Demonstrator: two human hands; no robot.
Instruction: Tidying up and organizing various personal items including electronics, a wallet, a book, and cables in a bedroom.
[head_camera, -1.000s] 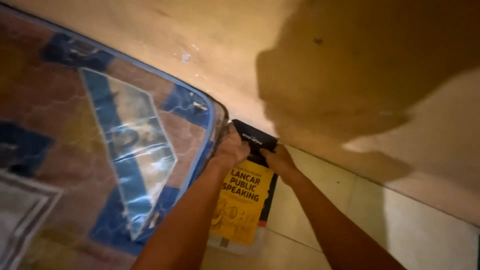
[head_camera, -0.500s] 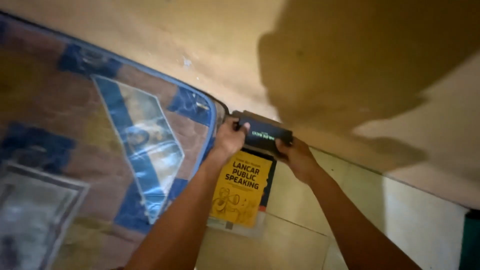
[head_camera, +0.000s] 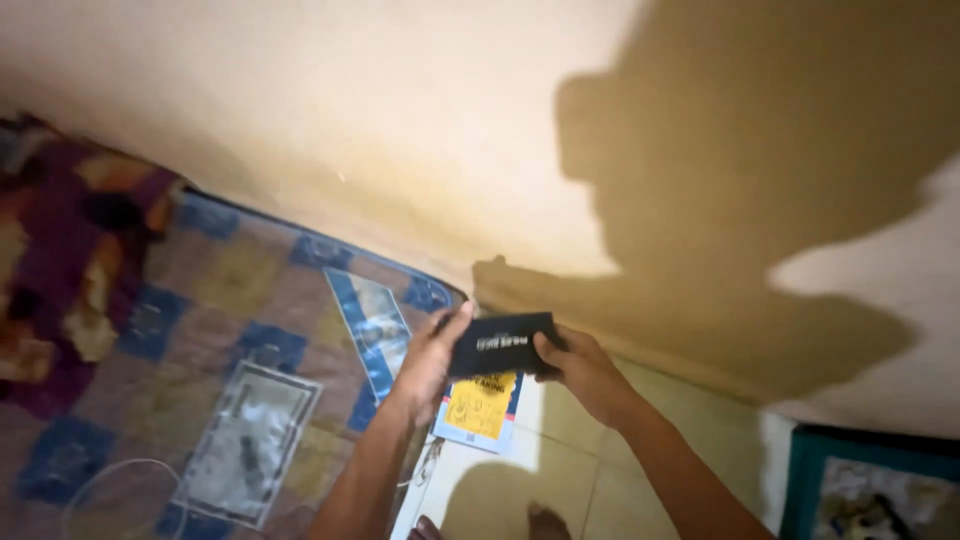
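A beige wall (head_camera: 350, 120) filled the upper view, carrying the person's shadow. A patterned mattress (head_camera: 200, 350) with blue patches lay along it at left, beside pale floor tiles (head_camera: 560, 470). A yellow book (head_camera: 480, 405) lay on the tiles just beside the mattress. Above it, a small black box (head_camera: 500, 345) was held in the air (both ends gripped): left hand (head_camera: 432, 360) grasping one end, right hand (head_camera: 580, 370) grasping the other.

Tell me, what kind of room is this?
Probably a bedroom or simple living room at home: a patterned mattress lies on the tiled floor against a plain wall, with a yellow book beside it. The left hand and right hand hold a black book.
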